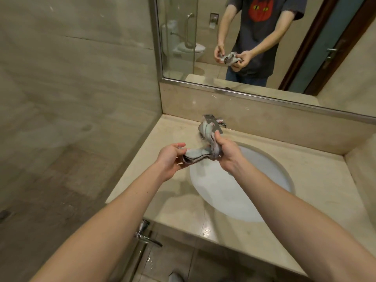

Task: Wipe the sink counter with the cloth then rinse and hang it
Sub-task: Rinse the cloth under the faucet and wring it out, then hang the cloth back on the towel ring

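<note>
A crumpled grey and pale-green cloth (200, 154) is stretched between both hands above the left rim of the white oval sink (240, 186). My left hand (171, 158) grips its lower left end. My right hand (226, 154) clutches the other part, and a loose end (207, 129) sticks up in front of the chrome tap (213, 121). The beige marble counter (317, 180) surrounds the sink and looks glossy near its front edge.
A large mirror (264, 37) on the back wall reflects a person holding the cloth. A glass partition stands on the left, with a metal handle (145, 235) low by the counter's front corner. A low marble ledge (284, 117) runs behind the tap.
</note>
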